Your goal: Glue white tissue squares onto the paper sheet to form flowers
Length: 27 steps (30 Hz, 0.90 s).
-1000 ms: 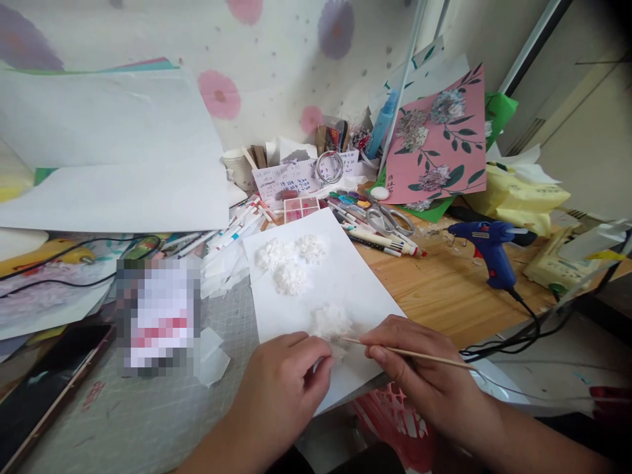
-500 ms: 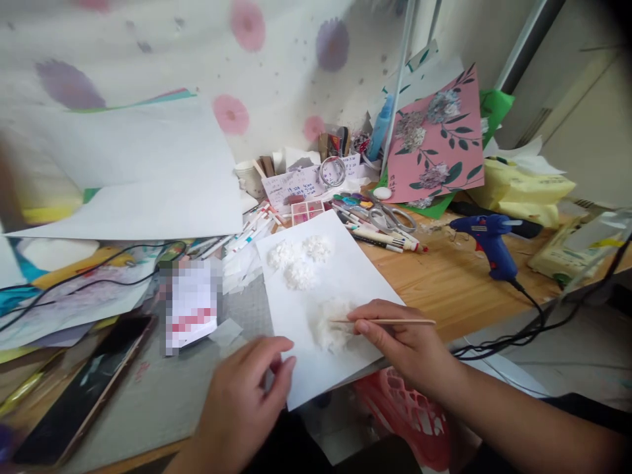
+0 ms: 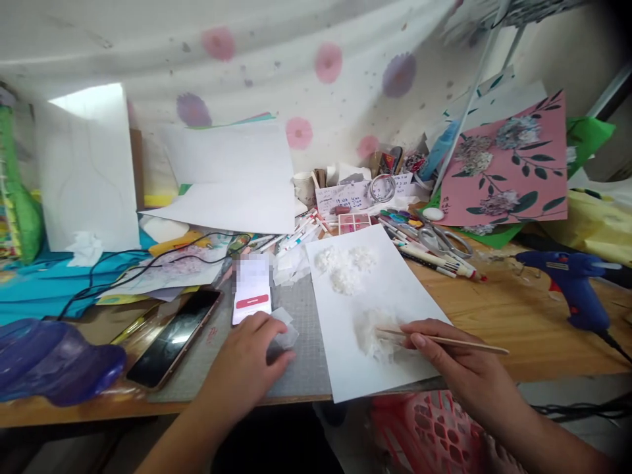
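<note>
A white sheet lies on the grey mat, bearing several white ruffled paper clusters. My right hand pinches a thin wooden stick at the sheet's right edge. The stick's tip touches the lower, translucent white cluster. Left of the sheet, my left hand hovers over the mat with thumb and forefinger apart, beside a small stack of translucent paper squares. Part of that stack is hidden behind the fingers.
A lit phone and a dark phone lie on the left. Markers and scissors sit behind the sheet. At the right are a blue glue gun and its cord. A pink flower picture leans at the back.
The view has swung left, showing more of the desk's left side. My left hand has moved away from the sheet to the paper squares. My right hand keeps the stick on the lower cluster.
</note>
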Tool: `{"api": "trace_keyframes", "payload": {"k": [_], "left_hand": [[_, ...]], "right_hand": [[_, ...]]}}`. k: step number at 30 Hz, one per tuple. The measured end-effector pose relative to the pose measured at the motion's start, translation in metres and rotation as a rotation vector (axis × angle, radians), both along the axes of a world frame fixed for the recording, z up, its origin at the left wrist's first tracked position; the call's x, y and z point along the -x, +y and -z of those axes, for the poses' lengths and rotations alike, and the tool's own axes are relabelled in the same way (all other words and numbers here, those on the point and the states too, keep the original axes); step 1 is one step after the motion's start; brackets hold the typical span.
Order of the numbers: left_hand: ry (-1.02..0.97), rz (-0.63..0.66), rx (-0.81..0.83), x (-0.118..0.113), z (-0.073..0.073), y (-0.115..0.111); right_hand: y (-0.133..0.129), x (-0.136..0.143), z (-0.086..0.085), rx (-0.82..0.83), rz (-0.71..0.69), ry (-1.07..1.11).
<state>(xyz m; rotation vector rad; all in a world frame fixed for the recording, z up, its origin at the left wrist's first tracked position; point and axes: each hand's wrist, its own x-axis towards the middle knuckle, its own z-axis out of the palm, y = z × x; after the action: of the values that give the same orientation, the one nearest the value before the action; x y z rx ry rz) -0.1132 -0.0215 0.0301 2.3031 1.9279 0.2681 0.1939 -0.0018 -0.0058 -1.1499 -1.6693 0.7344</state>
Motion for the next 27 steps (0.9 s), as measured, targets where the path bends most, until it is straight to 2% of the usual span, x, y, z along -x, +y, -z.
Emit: {"api": "trace_keyframes", "payload": {"k": [3,6,9,14,18,21,24,27], "left_hand": [[0.117,0.004,-0.018,-0.011,-0.001,0.001],[0.232,0.065,-0.061,-0.012,-0.001,0.003],[0.218,0.118,-0.107,-0.008,0.002,0.005],[0.017,0.055,-0.190,-0.005,0.007,0.008],[-0.080,0.001,-0.228,-0.009,0.003,0.007],[-0.162,-0.109,-0.145,-0.015,-0.001,0.007],[-0.348,-0.206,-0.025,-0.024,-0.001,0.010],[-0.554,-0.211,0.024,-0.037,0.004,0.016]], "right_hand": [[0.000,0.000,0.000,0.005,-0.006,0.001],[0.000,-0.001,-0.002,0.023,-0.014,-0.004],[-0.001,-0.001,-0.004,0.032,-0.020,0.022],[-0.005,-0.002,-0.003,0.033,-0.022,0.040],[-0.008,-0.005,-0.002,0.041,-0.059,0.058],[-0.010,-0.007,-0.001,0.043,-0.079,0.072],[-0.010,-0.008,-0.002,0.030,-0.106,0.062],[-0.011,-0.007,-0.003,0.006,-0.130,0.050]]}}
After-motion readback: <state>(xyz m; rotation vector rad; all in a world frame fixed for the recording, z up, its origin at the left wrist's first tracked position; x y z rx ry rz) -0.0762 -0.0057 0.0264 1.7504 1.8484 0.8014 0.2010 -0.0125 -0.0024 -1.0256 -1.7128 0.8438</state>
